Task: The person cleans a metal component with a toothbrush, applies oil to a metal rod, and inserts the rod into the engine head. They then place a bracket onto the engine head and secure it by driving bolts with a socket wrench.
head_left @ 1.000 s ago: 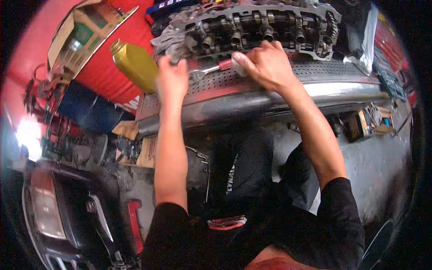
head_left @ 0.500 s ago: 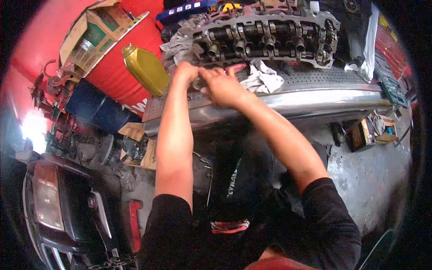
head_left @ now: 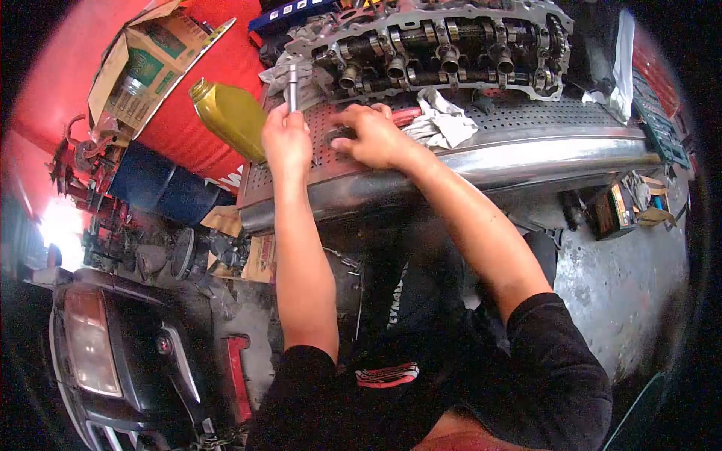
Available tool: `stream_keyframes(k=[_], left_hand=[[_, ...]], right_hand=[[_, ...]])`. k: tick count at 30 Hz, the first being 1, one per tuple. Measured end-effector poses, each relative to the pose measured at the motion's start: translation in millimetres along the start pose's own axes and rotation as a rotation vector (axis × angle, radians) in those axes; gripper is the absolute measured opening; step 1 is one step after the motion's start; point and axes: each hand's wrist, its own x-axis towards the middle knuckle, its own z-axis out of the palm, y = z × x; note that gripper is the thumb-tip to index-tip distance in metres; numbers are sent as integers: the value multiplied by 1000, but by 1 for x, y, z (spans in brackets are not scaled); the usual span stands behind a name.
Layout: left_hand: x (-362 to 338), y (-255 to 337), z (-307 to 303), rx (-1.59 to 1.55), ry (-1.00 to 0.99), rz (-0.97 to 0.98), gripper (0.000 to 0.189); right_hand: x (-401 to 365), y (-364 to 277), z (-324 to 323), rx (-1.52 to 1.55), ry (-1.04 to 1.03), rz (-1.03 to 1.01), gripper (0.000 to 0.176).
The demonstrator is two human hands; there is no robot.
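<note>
My left hand (head_left: 287,143) is wrapped round a silver metal tool (head_left: 292,89), which points up and away beside the yellow-green oil bottle (head_left: 232,120). Over the perforated metal tray (head_left: 526,120), my right hand (head_left: 368,135) has its fingers apart, close to a small round dark part I cannot make out. Just right of that hand lie a red object (head_left: 406,116) and a crumpled white rag (head_left: 444,120). Behind them rests the cylinder head (head_left: 447,56) with its camshafts.
At the left stand a red drum (head_left: 180,105) with a cardboard box (head_left: 143,71) on top and a blue drum (head_left: 162,180). A car front (head_left: 135,346) is at lower left. An open box (head_left: 628,207) sits on the floor at right.
My left hand has moved left, away from my right hand, and the silver tool now shows upright in it. My right hand's fingers have spread. The view has shifted slightly.
</note>
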Motion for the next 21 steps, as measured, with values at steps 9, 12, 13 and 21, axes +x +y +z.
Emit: stream_keyframes(k=[9,12,13,21], left_hand=[[-35,38,28,-194,-197,-176,20],[-32,48,22,-233,-228,-288,17],[-31,50,21,-274,-245,-321,16],[-39,12,50,107,-61,74,16]], right_hand=[[29,1,0,1608,85,472,27],[31,4,3,1720,-7,498,25],[32,7,3,1745,-36,489,25],[29,14,4,1684,-61,534,37]])
